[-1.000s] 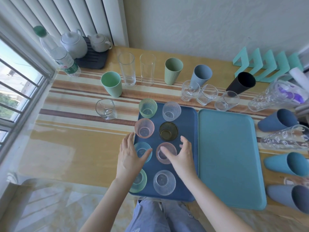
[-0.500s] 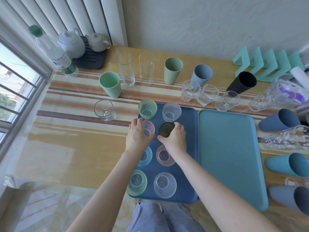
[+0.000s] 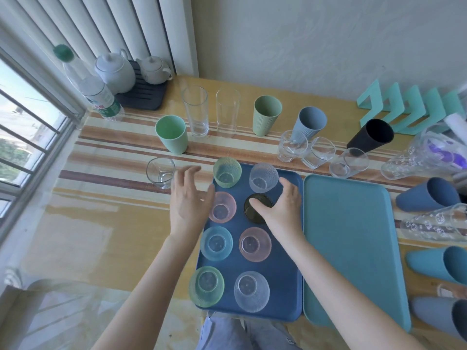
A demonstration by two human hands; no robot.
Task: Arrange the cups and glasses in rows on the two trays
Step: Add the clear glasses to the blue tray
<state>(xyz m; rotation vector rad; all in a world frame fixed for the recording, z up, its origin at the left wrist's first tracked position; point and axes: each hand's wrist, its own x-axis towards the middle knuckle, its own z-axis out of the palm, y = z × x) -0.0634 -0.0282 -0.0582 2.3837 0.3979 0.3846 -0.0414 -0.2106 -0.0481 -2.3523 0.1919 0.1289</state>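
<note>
Eight cups are standing mid-frame on the dark blue tray [image 3: 285,269], the left hand [image 3: 188,202] hovering released, the right hand [image 3: 283,208] cupping the dark cup [image 3: 255,210].

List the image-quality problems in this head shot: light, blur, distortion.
Head view: daylight floods in from the window, washing out the near table surface with glare; the left hand is slightly motion-blurred; wide-angle bending tilts the blinds and black cup outward; the dark blue tray stays sharp.
</note>
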